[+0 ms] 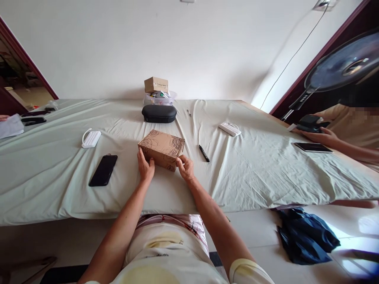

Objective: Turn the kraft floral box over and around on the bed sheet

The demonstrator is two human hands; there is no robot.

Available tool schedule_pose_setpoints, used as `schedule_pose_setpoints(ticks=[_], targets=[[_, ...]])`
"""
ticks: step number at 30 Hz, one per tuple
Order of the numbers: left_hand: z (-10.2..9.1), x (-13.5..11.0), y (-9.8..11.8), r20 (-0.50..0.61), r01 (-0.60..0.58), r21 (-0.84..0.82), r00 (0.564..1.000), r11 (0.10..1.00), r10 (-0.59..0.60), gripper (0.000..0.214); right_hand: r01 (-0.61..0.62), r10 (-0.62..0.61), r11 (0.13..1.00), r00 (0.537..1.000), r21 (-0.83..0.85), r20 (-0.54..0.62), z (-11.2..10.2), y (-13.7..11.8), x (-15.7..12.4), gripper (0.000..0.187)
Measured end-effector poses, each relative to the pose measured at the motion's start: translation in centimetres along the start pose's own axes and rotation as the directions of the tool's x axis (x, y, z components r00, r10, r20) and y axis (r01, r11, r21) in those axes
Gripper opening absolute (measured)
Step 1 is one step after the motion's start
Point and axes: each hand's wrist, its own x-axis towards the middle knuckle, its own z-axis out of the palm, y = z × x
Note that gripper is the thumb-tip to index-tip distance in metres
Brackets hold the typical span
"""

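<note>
A closed brown cardboard box (162, 148) printed with rose outlines sits on the cloth-covered table (59, 173) near its front edge. My left hand (145, 167) presses against the box's near left corner, fingers wrapped on its side. At the near right corner my right hand (185, 167) grips the box, fingers curled on the front face. A black pen (204, 153) lies just right of the box. To the left lies a black phone (103, 170), face down.
A black zip case (159, 113), a plastic tub with a small taped box (156, 84) on it, and two white chargers (91, 139) (229, 129) lie farther back. Another person's hand (321, 136) holds a dark device at the right, beside a phone (313, 147). A fan (343, 67) stands behind.
</note>
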Motion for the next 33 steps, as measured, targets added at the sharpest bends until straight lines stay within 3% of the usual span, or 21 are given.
schedule_pose_setpoints(ticks=[3, 5, 8, 10, 12, 15, 19, 21, 24, 28, 33], targets=[[-0.3, -0.1, 0.9, 0.039, -0.043, 0.011, 0.998, 0.999, 0.043, 0.066, 0.103, -0.103, 0.995, 0.990, 0.004, 0.098, 0.5, -0.6, -0.3, 0.050], [-0.5, -0.4, 1.7, 0.075, -0.135, 0.004, 0.988, 0.991, 0.135, 0.056, 0.172, -0.174, 0.985, 0.970, 0.028, 0.171, 0.9, -0.9, -0.5, 0.045], [-0.7, -0.9, 2.9, 0.134, -0.296, -0.020, 0.946, 0.955, 0.296, 0.056, 0.261, -0.265, 0.964, 0.931, 0.049, 0.250, 1.6, -0.9, -0.8, 0.039], [-0.7, -1.2, 3.4, 0.145, -0.337, -0.019, 0.930, 0.941, 0.336, 0.058, 0.291, -0.290, 0.956, 0.924, 0.034, 0.250, 1.8, -0.9, -0.9, 0.037], [-0.7, -1.2, 3.6, 0.144, -0.350, -0.014, 0.926, 0.937, 0.348, 0.057, 0.275, -0.271, 0.961, 0.946, 0.001, 0.180, 1.7, -0.9, -0.8, 0.035], [-0.5, -1.2, 3.3, 0.134, -0.369, -0.022, 0.920, 0.929, 0.369, 0.053, 0.197, -0.200, 0.979, 0.979, -0.057, -0.037, 1.0, -0.8, -0.3, 0.034], [-0.2, -1.1, 2.8, 0.117, -0.357, -0.045, 0.926, 0.933, 0.360, 0.047, 0.066, -0.095, 0.994, 0.928, -0.092, -0.361, -0.2, 0.2, 0.7, 0.036], [-0.1, -1.0, 2.6, 0.120, -0.336, -0.074, 0.932, 0.939, 0.342, 0.046, -0.022, -0.009, 0.997, 0.906, -0.068, -0.423, -0.6, 1.3, 1.0, 0.041], [0.0, -0.9, 2.4, 0.123, -0.308, -0.109, 0.939, 0.945, 0.320, 0.048, -0.125, 0.113, 0.992, 0.939, -0.017, -0.325, -0.5, 2.9, 1.3, 0.049], [0.0, -0.6, 2.2, 0.120, -0.279, -0.114, 0.949, 0.954, 0.292, 0.049, -0.141, 0.140, 0.990, 0.986, -0.003, -0.093, 0.7, 4.2, 1.0, 0.056], [-0.4, -0.1, 2.1, 0.131, -0.171, -0.219, 0.970, 0.961, 0.203, 0.050, -0.144, 0.144, 0.990, 0.988, 0.004, -0.061, 1.5, 4.8, 0.9, 0.063]])
